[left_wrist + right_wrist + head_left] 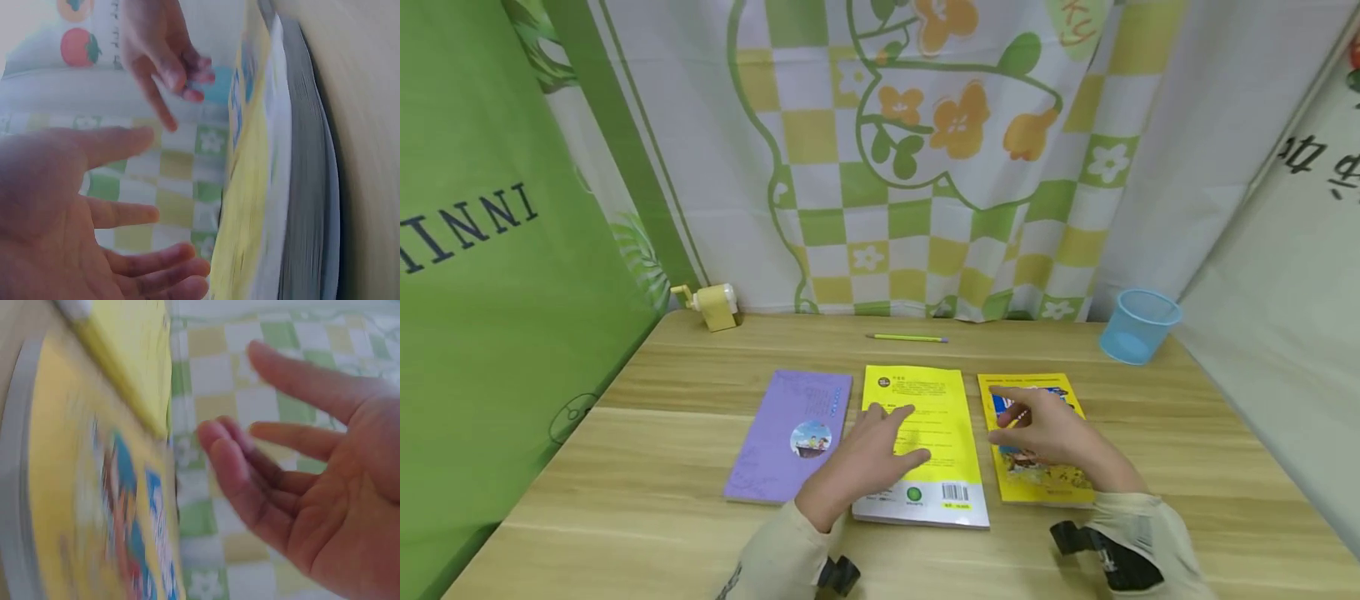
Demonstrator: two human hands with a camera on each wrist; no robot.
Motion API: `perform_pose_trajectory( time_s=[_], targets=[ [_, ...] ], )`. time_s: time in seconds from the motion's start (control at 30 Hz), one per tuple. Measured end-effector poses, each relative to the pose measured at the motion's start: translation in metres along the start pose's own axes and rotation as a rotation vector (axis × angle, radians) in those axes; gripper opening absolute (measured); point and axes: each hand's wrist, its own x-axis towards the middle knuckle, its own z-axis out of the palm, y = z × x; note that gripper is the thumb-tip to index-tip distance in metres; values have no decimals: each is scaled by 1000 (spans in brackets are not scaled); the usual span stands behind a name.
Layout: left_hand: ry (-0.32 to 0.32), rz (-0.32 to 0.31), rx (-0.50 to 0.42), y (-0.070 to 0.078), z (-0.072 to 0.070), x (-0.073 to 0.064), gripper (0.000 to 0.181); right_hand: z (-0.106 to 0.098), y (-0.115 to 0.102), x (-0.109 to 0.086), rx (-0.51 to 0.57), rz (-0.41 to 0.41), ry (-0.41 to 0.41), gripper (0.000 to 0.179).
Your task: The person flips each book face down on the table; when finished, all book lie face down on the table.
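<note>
Three books lie apart in a row on the table. A purple book (808, 417) is at the left, a yellow book with a white lower band and barcode (940, 450) in the middle, and a yellow book with a colourful picture cover (1037, 479) at the right. Over the middle book hovers my left hand (865, 454), thumb and fingers spread, holding nothing. Above the right book is my right hand (1052, 425), its fingers loosely bent with a gap to the thumb. In the right wrist view, that hand (312, 475) stays off the picture cover (87, 487).
A green-yellow pencil (908, 337) lies behind the middle book. The yellow crank pencil sharpener (715, 307) stands at the table's back left corner, and a blue mesh cup (1138, 327) at the back right. Patterned curtain (820, 225) hangs along the rear edge.
</note>
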Motion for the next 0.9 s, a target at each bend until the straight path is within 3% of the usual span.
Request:
perform_pose_trajectory(
  time_s=[0.1,0.17,0.37,0.53,0.73,0.9],
  targets=[
    [-65,47,10,22,13,9,71,-13,23,-8,-15,-37,49,72],
    [-84,65,45,35,23,14,72,-20,38,-12,-22,6,53,75],
    [-50,103,155,61,55,31,71,-35,76,-21,-94,135,17,86],
    [-26,71,155,67,71,41,73,-37,91,-21,-98,166,9,92],
    [-29,30,124,69,78,44,74,-38,97,-20,-84,191,1,94],
    [-29,35,107,72,82,46,69,-39,105,-22,-78,186,-2,94]
  ],
)
